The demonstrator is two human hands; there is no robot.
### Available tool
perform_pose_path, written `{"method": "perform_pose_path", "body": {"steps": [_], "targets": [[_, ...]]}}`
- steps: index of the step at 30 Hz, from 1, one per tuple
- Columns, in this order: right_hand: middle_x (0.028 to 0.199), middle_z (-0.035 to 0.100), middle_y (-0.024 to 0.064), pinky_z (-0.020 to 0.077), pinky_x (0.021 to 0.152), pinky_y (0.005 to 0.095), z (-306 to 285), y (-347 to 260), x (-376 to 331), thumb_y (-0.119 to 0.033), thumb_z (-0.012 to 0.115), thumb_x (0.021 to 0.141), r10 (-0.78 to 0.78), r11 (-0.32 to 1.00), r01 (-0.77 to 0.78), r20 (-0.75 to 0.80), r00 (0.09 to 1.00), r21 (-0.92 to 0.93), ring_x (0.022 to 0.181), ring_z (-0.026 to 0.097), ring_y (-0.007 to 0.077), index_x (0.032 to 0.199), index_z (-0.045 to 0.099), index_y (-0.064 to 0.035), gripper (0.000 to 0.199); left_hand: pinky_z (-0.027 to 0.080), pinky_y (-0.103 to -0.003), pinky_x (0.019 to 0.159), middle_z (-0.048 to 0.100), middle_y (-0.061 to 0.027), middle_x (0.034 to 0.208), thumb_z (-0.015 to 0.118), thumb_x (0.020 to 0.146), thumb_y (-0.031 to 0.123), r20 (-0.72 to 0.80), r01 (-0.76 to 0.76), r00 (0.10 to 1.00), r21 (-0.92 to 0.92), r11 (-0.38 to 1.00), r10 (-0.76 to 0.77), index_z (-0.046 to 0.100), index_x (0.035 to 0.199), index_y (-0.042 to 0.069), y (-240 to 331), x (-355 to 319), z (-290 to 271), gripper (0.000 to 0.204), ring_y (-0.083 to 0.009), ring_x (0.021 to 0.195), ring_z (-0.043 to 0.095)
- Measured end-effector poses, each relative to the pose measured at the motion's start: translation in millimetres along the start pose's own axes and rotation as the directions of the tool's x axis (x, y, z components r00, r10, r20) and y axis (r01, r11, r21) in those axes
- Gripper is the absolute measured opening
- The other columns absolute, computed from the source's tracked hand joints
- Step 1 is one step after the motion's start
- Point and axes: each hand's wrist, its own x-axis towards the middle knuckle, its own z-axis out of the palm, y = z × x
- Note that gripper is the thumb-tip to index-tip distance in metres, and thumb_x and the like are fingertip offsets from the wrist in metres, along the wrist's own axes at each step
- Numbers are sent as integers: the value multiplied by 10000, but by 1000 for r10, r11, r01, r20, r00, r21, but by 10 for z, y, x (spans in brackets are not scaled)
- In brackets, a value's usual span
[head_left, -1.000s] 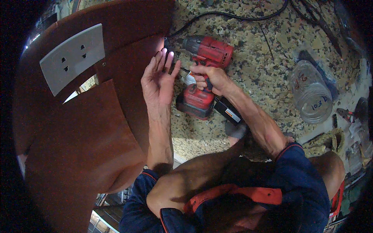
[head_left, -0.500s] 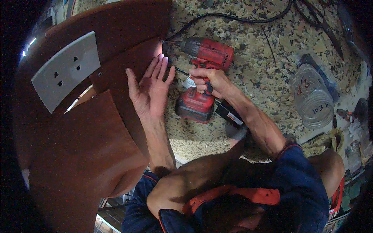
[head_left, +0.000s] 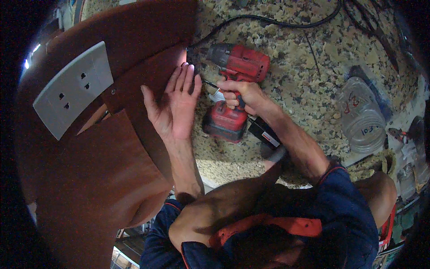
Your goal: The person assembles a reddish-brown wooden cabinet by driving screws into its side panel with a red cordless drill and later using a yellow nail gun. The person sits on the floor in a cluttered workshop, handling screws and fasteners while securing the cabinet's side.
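Observation:
My left hand (head_left: 177,105) is open, palm up, with its fingers stretched and nothing in it. It rests over the large curved brown panel (head_left: 148,58). To its right, my right hand (head_left: 242,95) is closed around what looks like a small screwdriver (head_left: 209,83). Its dark shaft points toward my left fingers, and most of its handle is hidden in my fist. Just under this hand lies a red and black cordless drill (head_left: 246,60) on its side. A white curved plate (head_left: 67,92) with small dark holes sits on the panel, left of my left hand.
The speckled stone surface (head_left: 286,54) carries a black cable (head_left: 268,19) at the far side. A clear plastic jar (head_left: 363,112) lies at the right, with pliers (head_left: 398,134) beside it. A black box with a label (head_left: 264,132) sits beneath my right forearm.
The brown panel and its white plate have shifted slightly left and nearer in the picture. Both hands stay almost where they were; the left thumb has moved a little outward.

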Motion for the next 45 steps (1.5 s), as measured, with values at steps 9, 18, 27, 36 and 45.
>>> {"method": "perform_pose_path", "body": {"steps": [9,18,27,36,45], "targets": [[613,420,-77,319,454,235,-16,-28,36,-195,658,933,24,1000,-24,30,999,20,476,360,38,921,568,-110,124,154,-541,1211,153,-305,1586,735,850,454,19,1,1000,-30,1000,-1,159,1473,-165,-7,3,4,1050,-393,1491,168],[616,419,-80,318,452,229,3,-17,27,-185,663,928,15,1000,-15,12,1000,-6,482,361,32,945,579,-107,117,153,-534,1213,154,-304,1586,724,862,429,-5,-13,1000,-14,1000,13,141,1483,-160,-18,-5,32,1036,-387,1493,161],[613,423,-80,316,446,235,35,-35,47,-195,689,915,24,999,-24,-7,1000,-25,473,360,33,897,545,-138,155,157,-545,1210,161,-305,1583,728,865,404,-4,-22,1000,-55,998,22,154,1483,-150,-34,-8,7,1010,-393,1493,159],[612,435,-82,334,446,234,33,8,92,-207,691,916,11,1000,-11,-16,1000,-29,469,376,38,882,549,-144,159,153,-559,1210,144,-297,1592,698,894,379,31,-23,999,-75,997,26,160,1477,-153,-17,13,-85,956,-398,1496,140],[611,432,-69,332,469,244,25,10,105,-196,675,919,-1,998,0,-17,1000,-58,479,373,48,908,548,-133,142,156,-563,1209,149,-290,1594,676,916,324,80,-30,996,-102,994,38,157,1479,-150,-41,18,-170,901,-399,1494,146]]}}
